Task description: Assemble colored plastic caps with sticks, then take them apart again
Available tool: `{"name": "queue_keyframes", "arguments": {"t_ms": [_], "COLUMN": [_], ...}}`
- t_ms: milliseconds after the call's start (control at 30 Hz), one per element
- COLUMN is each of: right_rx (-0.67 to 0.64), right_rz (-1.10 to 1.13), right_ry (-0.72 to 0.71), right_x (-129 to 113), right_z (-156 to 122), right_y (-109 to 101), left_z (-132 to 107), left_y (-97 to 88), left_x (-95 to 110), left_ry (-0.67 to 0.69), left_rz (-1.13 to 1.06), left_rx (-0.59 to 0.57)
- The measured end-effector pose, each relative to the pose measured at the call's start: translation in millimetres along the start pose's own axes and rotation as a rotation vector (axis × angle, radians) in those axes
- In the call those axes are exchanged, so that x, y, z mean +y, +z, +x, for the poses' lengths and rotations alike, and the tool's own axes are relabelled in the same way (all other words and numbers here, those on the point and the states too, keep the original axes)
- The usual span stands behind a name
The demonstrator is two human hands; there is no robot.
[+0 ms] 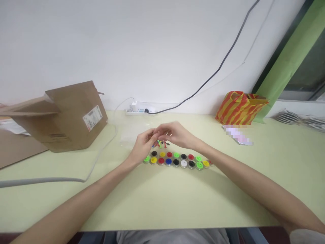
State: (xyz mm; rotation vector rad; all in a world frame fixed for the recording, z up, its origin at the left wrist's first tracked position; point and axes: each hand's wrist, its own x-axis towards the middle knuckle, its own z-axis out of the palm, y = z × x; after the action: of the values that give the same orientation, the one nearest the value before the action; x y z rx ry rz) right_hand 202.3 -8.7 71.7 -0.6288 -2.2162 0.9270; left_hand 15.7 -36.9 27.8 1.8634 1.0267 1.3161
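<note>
Two rows of small round coloured pieces point(177, 160) lie on the pale yellow-green table point(162, 200): green, yellow, red, blue, black and white ones side by side. Just behind them, a small heap of thin coloured pins or wires point(160, 143) rests on the table. My left hand point(143, 145) and my right hand point(175, 135) meet above that heap, fingers pinched together on something small that I cannot make out. A clear plastic bag point(130, 134) lies flat behind the hands.
An open cardboard box point(63, 115) lies on its side at the left. A white power strip point(141, 110) sits against the wall, with a grey cable point(99, 156) curving across the table. A striped orange-yellow bag point(238, 107) stands at the right, and a blurred-out flat object point(238, 135) lies next to it.
</note>
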Motion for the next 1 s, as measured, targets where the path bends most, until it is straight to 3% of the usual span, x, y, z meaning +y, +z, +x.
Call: {"name": "queue_keyframes", "arguments": {"t_ms": [133, 267, 433, 733, 900, 1000], "right_rx": [0.134, 0.017, -0.043, -0.127, 0.050, 0.037], "right_rz": [0.068, 0.182, 0.420, 0.423, 0.340, 0.329], "right_ry": [0.052, 0.128, 0.250, 0.286, 0.217, 0.235], "right_x": [9.4, 14.0, 10.7, 16.5, 10.8, 8.6], "right_z": [1.3, -0.5, -2.8, -4.1, -1.3, -1.1], "right_y": [-15.4, -13.1, -4.8, -17.4, -8.8, -3.3], "left_z": [1.6, -1.6, -6.9, -5.3, 0.5, 0.9], "left_y": [2.6, 6.6, 7.7, 7.8, 0.6, -1.9], "left_x": [-4.0, -6.8, 0.3, -1.2, -2.0, -1.9], "left_ry": [-0.008, 0.011, 0.063, 0.144, 0.152, 0.171], "left_rz": [-0.096, -0.164, 0.018, 0.320, 0.306, 0.344], "left_rx": [-0.010, -0.053, -0.104, -0.034, 0.066, 0.038]}}
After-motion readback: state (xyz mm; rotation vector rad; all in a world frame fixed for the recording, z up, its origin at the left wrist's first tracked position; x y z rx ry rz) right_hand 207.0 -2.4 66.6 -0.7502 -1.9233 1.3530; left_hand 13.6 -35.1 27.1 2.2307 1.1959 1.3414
